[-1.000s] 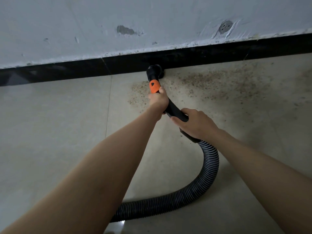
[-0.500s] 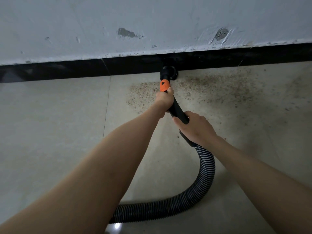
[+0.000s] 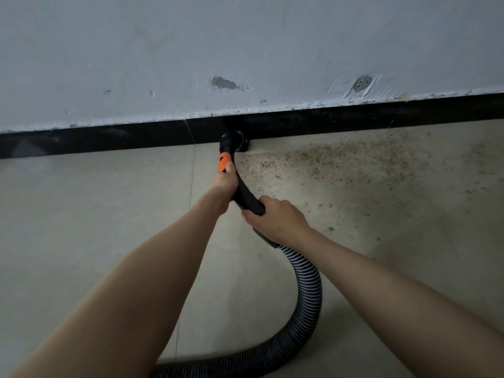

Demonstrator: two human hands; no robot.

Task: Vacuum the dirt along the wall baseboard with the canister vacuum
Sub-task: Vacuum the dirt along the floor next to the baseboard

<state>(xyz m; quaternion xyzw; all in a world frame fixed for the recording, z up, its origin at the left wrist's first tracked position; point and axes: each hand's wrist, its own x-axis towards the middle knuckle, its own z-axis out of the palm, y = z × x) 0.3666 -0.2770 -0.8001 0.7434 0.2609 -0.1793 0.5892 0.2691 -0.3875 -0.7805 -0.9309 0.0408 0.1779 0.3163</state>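
The scene is dim and evenly lit, with a cool grey cast and no glare or hard highlights. The wall is the brightest area; the floor darkens toward its right edge and near corners. The black baseboard reads almost as a flat dark band — only a faint sheen on its left stretch. Soft shadow lies under the forearms. The wide lens bows the baseboard line, and detail is slightly soft — the dirt looks grainy.
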